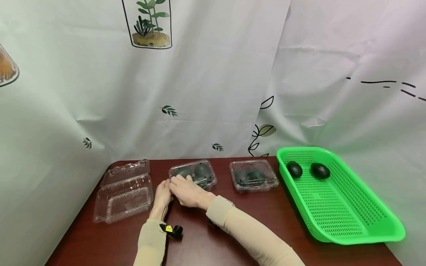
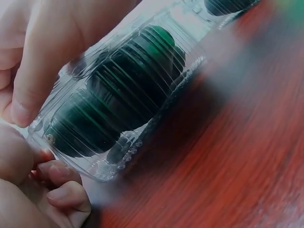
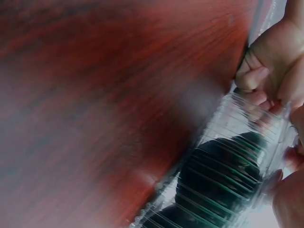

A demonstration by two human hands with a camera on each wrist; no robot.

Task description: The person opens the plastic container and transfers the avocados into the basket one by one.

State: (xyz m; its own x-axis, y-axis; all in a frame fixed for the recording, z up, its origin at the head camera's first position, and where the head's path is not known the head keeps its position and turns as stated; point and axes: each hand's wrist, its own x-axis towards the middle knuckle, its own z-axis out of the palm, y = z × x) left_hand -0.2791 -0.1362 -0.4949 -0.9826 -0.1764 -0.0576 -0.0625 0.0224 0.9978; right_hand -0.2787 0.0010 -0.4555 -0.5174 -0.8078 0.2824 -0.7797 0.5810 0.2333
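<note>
The head view showed the whole dark red worktop [image 1: 213, 236], while the two wrist views only showed a close, blurred look at one clear plastic box [image 1: 193, 174] with dark avocados [image 2: 118, 99] inside it. From the left wrist view the ribbed lid was seen shut over the fruit, with the left hand's fingertips [image 2: 66, 194] curled at the box's near corner in the lower left of the frame and a finger of the other hand pressed on top. The right wrist view showed the same box [image 3: 228, 180] at the lower right, pinched at its edge.

In the head view the box sat just left of centre. An open, empty box [image 1: 123, 192] lay to its left, a second closed box [image 1: 253, 176] with avocados to its right, and a green basket [image 1: 346, 214] holding two avocados [image 1: 294, 169] at the far right.

The left hand [image 1: 162, 195] gripped the box's left corner; the right hand [image 1: 188, 192] lay across it, fingers clamped on the same edge, both forearms in beige sleeves
</note>
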